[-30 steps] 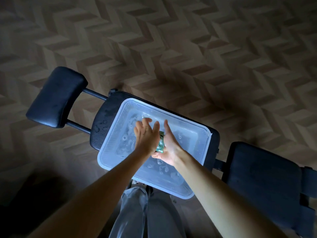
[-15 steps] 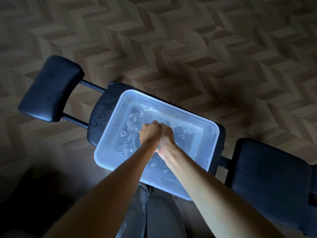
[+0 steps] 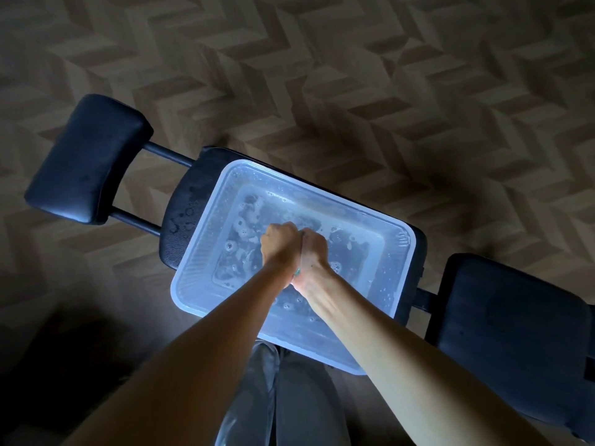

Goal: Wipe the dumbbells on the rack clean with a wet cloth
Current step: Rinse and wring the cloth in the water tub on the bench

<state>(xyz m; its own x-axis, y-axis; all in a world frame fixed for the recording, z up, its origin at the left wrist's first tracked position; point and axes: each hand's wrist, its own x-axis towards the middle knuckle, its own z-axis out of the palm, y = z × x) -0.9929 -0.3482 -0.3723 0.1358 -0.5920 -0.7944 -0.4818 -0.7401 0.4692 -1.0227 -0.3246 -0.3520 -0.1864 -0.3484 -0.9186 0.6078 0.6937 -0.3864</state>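
Looked straight down on a translucent white rectangular plastic tub [image 3: 194,268], set lengthwise on the black padded tabletop [image 3: 182,197] of a workout bench and covering most of it. Held shallow soapy water [image 3: 354,252], with bubbles and patches of foam scattered across the bottom.

Found the left grip [image 3: 279,244] and the right grip [image 3: 314,249] balled into fists above the middle of the tub, knuckles turned away from the camera, pressed side against side. Clamped between them: a small teal-green wet cloth [image 3: 297,271], nearly all hidden, showing only as a sliver at the meeting of the two wrists. Closed tight round that cloth from both sides, fingers curled under and out of sight. Could not tell fists touching the water from fists just above it.

Left bare at the tabletop's left end: a strip of black padding speckled with water droplets [image 3: 188,220]. Further left, joined on by two black metal bars [image 3: 167,154]: a black cushioned roller pad [image 3: 87,159]. To the right, just past a short gap: a larger black padded backrest [image 3: 512,320]. Beneath everything: a brown herringbone wood-pattern floor [image 3: 354,75]. At the bottom edge, between the bare forearms: grey trouser legs [image 3: 299,397], close against the near rim of the tub.
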